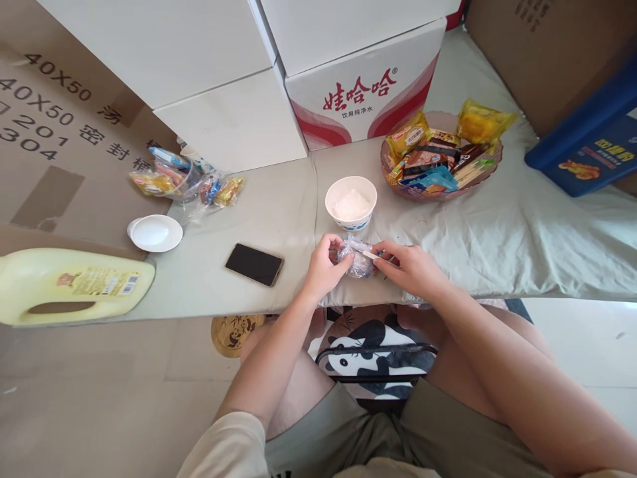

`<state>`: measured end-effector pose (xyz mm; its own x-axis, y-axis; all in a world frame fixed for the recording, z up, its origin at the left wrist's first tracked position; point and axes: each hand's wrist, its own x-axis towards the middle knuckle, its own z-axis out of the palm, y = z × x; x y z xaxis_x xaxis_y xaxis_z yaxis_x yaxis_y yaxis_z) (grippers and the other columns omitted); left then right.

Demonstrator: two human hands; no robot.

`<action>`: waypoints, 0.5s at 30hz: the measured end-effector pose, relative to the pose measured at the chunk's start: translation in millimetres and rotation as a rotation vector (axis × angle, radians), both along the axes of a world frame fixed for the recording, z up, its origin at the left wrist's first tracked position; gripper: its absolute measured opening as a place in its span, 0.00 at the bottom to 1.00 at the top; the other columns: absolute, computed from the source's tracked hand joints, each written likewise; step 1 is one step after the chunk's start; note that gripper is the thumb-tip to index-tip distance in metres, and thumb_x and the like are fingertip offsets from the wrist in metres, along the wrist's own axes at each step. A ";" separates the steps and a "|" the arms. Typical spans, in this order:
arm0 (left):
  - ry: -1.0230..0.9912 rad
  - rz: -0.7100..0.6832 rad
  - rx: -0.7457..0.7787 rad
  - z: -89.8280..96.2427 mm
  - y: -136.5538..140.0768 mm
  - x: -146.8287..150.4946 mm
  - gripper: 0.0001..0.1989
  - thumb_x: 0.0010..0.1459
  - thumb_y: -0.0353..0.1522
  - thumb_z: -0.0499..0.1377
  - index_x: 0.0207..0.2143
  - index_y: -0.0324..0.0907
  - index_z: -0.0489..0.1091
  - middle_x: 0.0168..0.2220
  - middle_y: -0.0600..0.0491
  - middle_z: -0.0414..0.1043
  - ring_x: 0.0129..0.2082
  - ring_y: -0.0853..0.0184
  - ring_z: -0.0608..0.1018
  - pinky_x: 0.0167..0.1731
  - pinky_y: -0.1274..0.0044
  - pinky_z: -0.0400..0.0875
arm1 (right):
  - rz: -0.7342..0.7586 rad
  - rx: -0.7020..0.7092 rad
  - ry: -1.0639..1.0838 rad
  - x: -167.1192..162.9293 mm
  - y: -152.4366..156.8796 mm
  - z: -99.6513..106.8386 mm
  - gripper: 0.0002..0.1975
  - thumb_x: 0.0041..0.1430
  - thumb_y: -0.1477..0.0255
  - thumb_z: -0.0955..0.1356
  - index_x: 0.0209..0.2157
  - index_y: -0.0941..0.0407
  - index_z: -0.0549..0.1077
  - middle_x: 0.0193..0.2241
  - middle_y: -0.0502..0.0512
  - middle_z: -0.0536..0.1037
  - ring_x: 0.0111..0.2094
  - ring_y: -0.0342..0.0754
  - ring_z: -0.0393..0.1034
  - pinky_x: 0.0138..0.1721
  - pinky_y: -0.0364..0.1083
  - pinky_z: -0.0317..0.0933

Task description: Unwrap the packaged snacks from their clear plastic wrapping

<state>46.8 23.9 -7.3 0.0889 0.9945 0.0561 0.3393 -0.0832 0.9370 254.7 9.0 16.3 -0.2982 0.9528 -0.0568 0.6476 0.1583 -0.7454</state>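
At the front edge of the covered surface, my left hand (324, 265) is closed on a crinkled clear plastic bundle (363, 267), holding its left side. Blue and dark bits show through the plastic, but I cannot make out the contents. My right hand (409, 265) pinches a short, thin white stick-like tool (369, 255) whose far end points left onto the bundle. Just behind the hands stands a white paper bowl (365, 211) with a blue pattern low on its side. Something white and translucent lies inside it.
A pink-tinted bowl (438, 194) of packaged snacks stands back right, beside a blue container (587, 143). To the left lie a black phone (255, 264), a small white bowl (155, 234), a clear cup of snacks (186, 182) and a yellow jug (74, 282). Boxes line the back.
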 end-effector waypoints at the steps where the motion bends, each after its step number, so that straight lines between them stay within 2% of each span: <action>1: -0.001 0.000 -0.001 0.2 0.1 0.0 0.12 0.51 0.32 0.63 0.36 0.44 0.62 0.35 0.55 0.68 0.36 0.69 0.73 0.35 0.78 0.68 | -0.003 -0.007 -0.004 0.2 0.2 0.2 0.10 0.62 0.67 0.64 0.43 0.50 0.73 0.31 0.48 0.83 0.27 0.46 0.74 0.31 0.44 0.61; 9: 0.029 0.004 0.002 0.8 0.6 -1.0 0.11 0.52 0.32 0.63 0.36 0.44 0.63 0.34 0.54 0.69 0.35 0.69 0.73 0.34 0.77 0.68 | -0.004 -0.050 -0.038 1.8 0.9 -1.1 0.11 0.62 0.67 0.64 0.44 0.50 0.73 0.32 0.48 0.83 0.28 0.46 0.73 0.33 0.44 0.61; 15: 0.072 0.004 0.011 1.5 0.9 -2.1 0.10 0.52 0.32 0.63 0.35 0.44 0.64 0.35 0.54 0.70 0.35 0.69 0.73 0.34 0.77 0.67 | -0.003 -0.025 -0.023 2.6 0.8 -1.6 0.11 0.61 0.68 0.64 0.44 0.50 0.74 0.32 0.49 0.83 0.27 0.46 0.73 0.31 0.44 0.60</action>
<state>44.7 24.8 -5.8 0.0894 0.9941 0.0609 0.4062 -0.0922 0.9091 257.3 9.9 14.7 -0.2940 0.9518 -0.0878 0.6651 0.1378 -0.7339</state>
